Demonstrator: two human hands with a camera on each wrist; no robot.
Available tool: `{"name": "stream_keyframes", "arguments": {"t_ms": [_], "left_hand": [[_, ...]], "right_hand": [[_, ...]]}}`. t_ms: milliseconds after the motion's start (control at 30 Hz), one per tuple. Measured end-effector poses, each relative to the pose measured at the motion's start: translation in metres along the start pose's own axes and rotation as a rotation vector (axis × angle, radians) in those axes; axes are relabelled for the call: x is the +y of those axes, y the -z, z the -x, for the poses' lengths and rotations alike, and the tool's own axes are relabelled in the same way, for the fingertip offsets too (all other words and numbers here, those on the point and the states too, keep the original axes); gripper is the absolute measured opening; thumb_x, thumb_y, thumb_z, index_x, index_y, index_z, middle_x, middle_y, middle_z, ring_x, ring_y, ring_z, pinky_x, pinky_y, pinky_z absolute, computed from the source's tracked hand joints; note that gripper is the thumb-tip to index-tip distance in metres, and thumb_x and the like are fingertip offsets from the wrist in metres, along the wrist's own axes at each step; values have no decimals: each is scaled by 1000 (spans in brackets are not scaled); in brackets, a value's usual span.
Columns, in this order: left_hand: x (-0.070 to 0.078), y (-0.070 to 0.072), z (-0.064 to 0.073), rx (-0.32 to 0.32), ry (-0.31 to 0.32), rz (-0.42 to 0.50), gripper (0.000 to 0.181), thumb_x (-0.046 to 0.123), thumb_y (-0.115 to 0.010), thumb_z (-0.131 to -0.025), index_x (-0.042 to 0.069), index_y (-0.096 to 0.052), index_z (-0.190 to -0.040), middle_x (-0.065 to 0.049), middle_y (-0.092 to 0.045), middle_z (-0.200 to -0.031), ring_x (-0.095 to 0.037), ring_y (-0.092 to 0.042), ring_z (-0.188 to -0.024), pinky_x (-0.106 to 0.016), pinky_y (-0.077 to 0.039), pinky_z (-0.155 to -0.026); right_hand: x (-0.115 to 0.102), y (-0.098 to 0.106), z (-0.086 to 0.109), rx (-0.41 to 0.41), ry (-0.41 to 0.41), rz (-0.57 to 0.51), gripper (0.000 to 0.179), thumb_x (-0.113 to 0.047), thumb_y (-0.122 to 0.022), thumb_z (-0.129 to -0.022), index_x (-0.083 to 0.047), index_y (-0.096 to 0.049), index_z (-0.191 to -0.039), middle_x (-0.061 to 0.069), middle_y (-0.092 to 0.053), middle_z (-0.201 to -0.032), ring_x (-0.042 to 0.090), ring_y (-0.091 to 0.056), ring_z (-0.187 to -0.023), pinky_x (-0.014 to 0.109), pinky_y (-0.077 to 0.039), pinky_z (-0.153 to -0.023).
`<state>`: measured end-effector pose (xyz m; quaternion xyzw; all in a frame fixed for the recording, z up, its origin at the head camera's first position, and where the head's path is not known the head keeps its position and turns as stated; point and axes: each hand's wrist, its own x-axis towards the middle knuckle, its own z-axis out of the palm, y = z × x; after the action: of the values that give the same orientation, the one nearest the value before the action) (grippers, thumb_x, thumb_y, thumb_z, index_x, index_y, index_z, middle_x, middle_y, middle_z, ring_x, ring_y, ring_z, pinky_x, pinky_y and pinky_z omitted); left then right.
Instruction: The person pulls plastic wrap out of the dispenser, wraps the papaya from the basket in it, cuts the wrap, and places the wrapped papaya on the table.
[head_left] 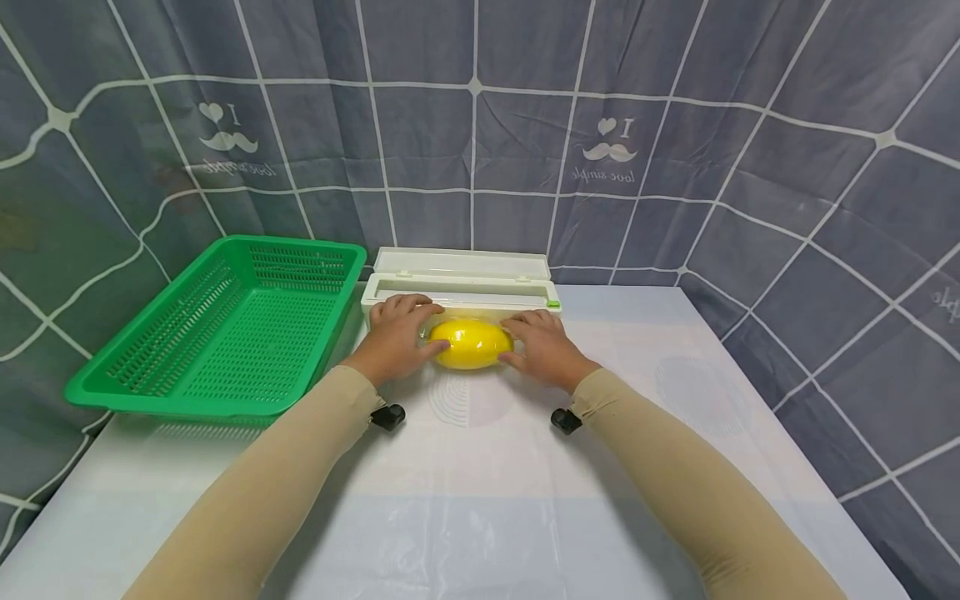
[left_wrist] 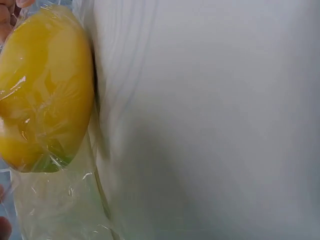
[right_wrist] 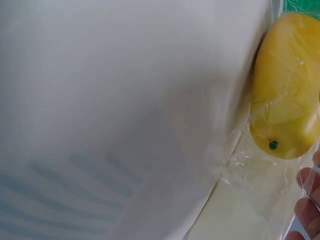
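A yellow mango-like fruit (head_left: 471,343) with a small green stem is wrapped in clear, wrinkled cling film (left_wrist: 60,200). It lies against the front of a white cling film dispenser (head_left: 465,292), whose lid (head_left: 461,264) stands raised. My left hand (head_left: 399,337) is at the fruit's left end, thumb overlapping it and fingers reaching to the dispenser's front edge. At the other end sits my right hand (head_left: 546,346), its thumb close to the fruit. Film spreads past both ends, and the right fingers (right_wrist: 309,212) are loosely spread beside it.
A green slotted basket (head_left: 247,333) stands to the left of the dispenser on the white-covered table (head_left: 480,517). Along the dispenser's right front is a small green piece (head_left: 553,305). A grey checked curtain (head_left: 420,133) hangs behind and at both sides.
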<state>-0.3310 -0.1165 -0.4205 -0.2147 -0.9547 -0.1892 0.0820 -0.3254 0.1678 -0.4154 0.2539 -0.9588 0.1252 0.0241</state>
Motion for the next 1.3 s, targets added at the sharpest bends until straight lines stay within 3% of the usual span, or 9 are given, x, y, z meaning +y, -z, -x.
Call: {"name": "stream_keyframes", "arguments": {"t_ms": [233,500,900,1300], "left_hand": [[3,3,-2,-4,-1,-4,61,49,-69,-98,20,-55,-150,-8,-45,-159,-37,-33,-149,-61,-23,-114],[7,7,-5,-6,-2,3,66,50,-67,-100,20,-50,-155,-8,-41,-164,-35,-30,-154,-64,-21,-116],[10,8,-8,-32,5,-2,68,51,-64,-101,20,-45,-159,-8,-38,-168,-38,-22,-159,-67,-18,-121],[11,8,-8,-36,3,-7,67,50,-64,-102,20,-45,-159,-9,-37,-168,-39,-21,-159,-67,-18,-120]], "right_hand": [[3,6,2,50,-26,-26,64,-43,-68,-102,-9,-53,-154,15,-53,-153,37,-41,-143,56,-28,-122],[14,9,2,127,-121,-106,74,-47,-67,-102,-7,-43,-159,18,-40,-162,40,-31,-150,56,-22,-127],[40,7,1,128,-240,-191,84,-49,-63,-102,-3,-29,-164,23,-29,-169,47,-23,-155,59,-18,-129],[49,5,3,135,-259,-234,83,-46,-65,-102,-1,-30,-163,24,-30,-169,48,-28,-153,59,-22,-128]]}}
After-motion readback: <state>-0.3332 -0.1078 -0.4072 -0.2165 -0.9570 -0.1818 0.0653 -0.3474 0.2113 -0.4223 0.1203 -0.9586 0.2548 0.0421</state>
